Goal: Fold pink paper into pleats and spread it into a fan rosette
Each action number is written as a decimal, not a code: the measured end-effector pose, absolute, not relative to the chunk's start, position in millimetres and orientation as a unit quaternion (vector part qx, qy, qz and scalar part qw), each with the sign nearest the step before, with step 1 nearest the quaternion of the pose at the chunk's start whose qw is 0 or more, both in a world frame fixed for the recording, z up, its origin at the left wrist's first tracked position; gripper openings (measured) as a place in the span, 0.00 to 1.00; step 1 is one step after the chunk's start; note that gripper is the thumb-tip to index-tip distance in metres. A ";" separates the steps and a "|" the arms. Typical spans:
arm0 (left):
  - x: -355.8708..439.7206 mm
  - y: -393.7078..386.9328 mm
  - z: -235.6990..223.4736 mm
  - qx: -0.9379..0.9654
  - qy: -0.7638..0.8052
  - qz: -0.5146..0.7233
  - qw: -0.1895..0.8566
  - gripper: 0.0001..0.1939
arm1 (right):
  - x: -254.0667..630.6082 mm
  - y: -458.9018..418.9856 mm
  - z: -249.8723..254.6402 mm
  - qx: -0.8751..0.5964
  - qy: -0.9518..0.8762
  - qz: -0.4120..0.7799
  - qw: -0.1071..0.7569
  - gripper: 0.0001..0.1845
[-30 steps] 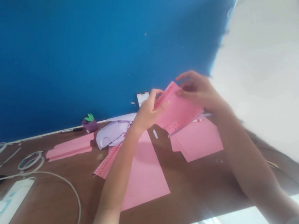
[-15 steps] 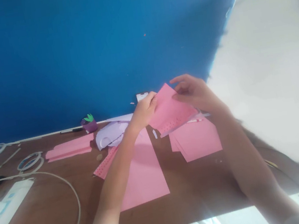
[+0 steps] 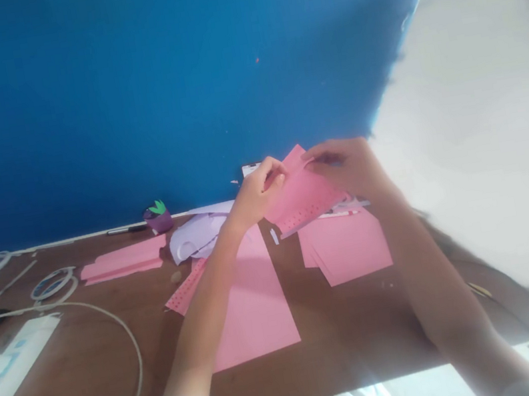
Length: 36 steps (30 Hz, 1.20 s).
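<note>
Both my hands hold one pink paper sheet (image 3: 301,197) with a row of punched holes along its lower edge, lifted above the far side of the brown table (image 3: 97,381). My left hand (image 3: 258,194) pinches its left top edge. My right hand (image 3: 349,167) is closed on its right top corner, fingers curled over the paper. Below them lie a long pink sheet (image 3: 255,307) and a stack of pink sheets (image 3: 349,248). A punched pink strip (image 3: 186,291) lies beside my left forearm.
A lilac hole punch (image 3: 194,235) sits by the wall, next to a purple paper figure with green leaves (image 3: 158,217) and a folded pink sheet (image 3: 123,261). Tape rolls (image 3: 53,284), a white cable (image 3: 119,330) and a white box (image 3: 9,369) lie at left. A phone (image 3: 250,169) leans on the blue wall.
The pink sheet has tilted flatter and dropped slightly. My right hand's fingers have closed down over its top corner, and my left hand has shifted a little along the top edge.
</note>
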<state>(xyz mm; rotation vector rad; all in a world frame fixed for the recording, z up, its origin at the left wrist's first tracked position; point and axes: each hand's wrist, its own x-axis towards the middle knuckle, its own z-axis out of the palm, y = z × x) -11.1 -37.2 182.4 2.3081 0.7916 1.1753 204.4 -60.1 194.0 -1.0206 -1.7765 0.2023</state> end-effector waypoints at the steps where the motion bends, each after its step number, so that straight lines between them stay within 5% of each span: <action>1: -11.2 -38.7 183.5 0.836 0.285 0.419 0.208 0.06 | 204.1 -60.4 194.5 -0.426 -0.739 0.080 0.515 0.07; 6: -11.2 -43.3 185.4 0.858 0.306 0.386 0.150 0.11 | 203.2 -62.6 196.4 -0.427 -0.742 0.069 0.512 0.05; 17: -11.9 -37.9 181.3 0.859 0.315 0.401 0.040 0.05 | 204.3 -63.4 196.5 -0.423 -0.738 0.069 0.521 0.03; 28: -25.6 -43.4 190.8 0.877 0.334 0.344 0.037 0.08 | 213.6 -62.6 196.3 -0.385 -0.742 0.121 0.536 0.01; 36: -37.8 -32.5 195.1 0.852 0.320 0.412 0.044 0.06 | 217.0 -62.7 196.9 -0.414 -0.702 0.106 0.570 0.03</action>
